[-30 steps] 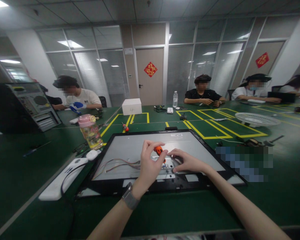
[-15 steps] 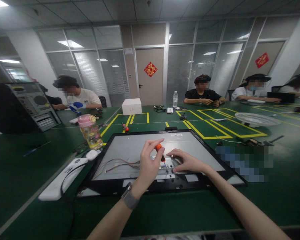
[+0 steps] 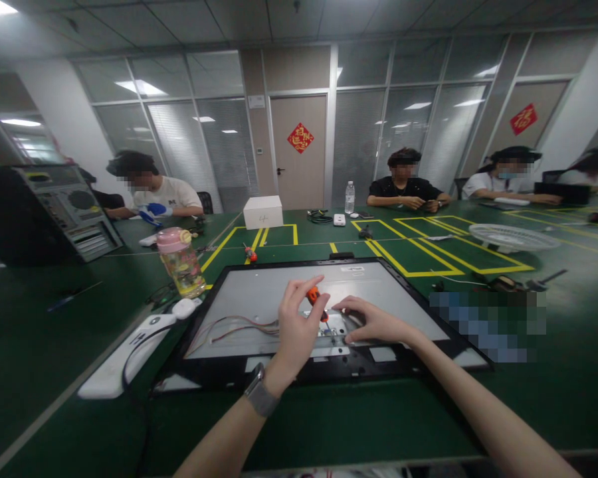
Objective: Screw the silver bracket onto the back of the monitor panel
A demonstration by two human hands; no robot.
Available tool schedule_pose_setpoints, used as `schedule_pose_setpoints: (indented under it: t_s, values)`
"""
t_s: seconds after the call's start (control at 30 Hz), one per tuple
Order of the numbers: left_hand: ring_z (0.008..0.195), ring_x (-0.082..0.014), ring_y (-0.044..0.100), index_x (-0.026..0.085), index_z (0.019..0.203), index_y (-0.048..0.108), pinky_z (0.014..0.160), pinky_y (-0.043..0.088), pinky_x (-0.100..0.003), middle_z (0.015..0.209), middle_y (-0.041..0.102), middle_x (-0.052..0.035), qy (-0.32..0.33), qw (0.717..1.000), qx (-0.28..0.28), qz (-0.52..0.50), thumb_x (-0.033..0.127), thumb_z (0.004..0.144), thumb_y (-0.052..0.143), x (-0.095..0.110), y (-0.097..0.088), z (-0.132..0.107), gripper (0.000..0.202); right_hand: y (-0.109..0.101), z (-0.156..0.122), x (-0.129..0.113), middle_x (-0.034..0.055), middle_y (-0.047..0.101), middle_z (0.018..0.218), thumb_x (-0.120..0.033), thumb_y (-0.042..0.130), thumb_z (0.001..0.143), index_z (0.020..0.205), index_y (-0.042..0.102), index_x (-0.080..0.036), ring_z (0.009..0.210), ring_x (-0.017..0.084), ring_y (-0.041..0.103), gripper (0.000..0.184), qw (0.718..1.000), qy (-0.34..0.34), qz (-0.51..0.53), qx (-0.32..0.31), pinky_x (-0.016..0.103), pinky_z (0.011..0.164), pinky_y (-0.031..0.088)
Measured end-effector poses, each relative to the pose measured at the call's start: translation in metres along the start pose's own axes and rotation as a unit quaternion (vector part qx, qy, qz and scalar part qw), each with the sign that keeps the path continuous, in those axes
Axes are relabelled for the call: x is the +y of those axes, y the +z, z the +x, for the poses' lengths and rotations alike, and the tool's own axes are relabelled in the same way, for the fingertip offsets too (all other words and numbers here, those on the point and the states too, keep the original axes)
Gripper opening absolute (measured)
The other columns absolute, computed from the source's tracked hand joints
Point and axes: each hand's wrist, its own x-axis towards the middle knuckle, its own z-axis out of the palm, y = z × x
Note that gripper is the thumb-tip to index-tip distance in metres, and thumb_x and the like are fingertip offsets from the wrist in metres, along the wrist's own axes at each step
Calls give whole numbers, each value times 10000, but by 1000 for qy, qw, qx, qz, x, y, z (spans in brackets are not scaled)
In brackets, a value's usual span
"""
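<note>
A flat display panel (image 3: 259, 285) with a black frame lies back side up on the green table before me. My left hand (image 3: 299, 315), with a watch on the wrist, is closed around the handle of an orange and black screwdriver (image 3: 313, 294). The screwdriver's tip points down at a small metal bracket (image 3: 337, 324) near the panel's front edge. My right hand (image 3: 371, 320) rests at the bracket's right side, fingers bent and pressed to it; what they hold, if anything, is hidden. Thin coloured wires (image 3: 239, 323) run across the panel to the left.
A white power strip (image 3: 119, 362) and a pink-lidded bottle (image 3: 182, 265) stand left of the panel. Behind are a white box (image 3: 263, 214) and a red-handled tool (image 3: 250, 253). A computer case (image 3: 44, 212) is far left. Several people sit across the table.
The screwdriver's handle leans slightly more to the left in my left hand. Both hands stay in almost the same place, and the panel has not moved.
</note>
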Motion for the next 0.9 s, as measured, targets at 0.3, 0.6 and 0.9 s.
schedule_pose_setpoints:
  t_s: [0.3, 0.6, 0.9]
  values:
    - [854, -164, 606, 221, 1058, 689, 820, 474, -295, 882, 622, -11, 10, 1000, -19, 9, 196, 900, 612, 1, -2, 1, 178, 1, 1, 5, 85, 545, 1276, -510, 811, 693, 1322, 594, -268, 1149, 286, 546, 708, 1000, -9, 7, 0, 448, 1022, 439]
    - [872, -163, 576, 245, 1201, 649, 813, 495, -307, 977, 565, -36, 22, 999, -26, 17, 218, 957, 515, 3, -1, -2, 279, 1, 0, 2, 92, 534, 1287, -515, 821, 684, 1320, 590, -254, 1204, 302, 517, 725, 1000, 0, 5, 1, 464, 1069, 402]
    - [883, -166, 569, 229, 1212, 638, 821, 489, -307, 991, 555, -42, 12, 999, -30, 14, 199, 959, 490, 3, -2, -2, 294, 0, 0, 2, 91, 544, 1262, -510, 815, 691, 1317, 591, -242, 1149, 291, 545, 716, 1000, -3, -1, 0, 442, 1030, 429]
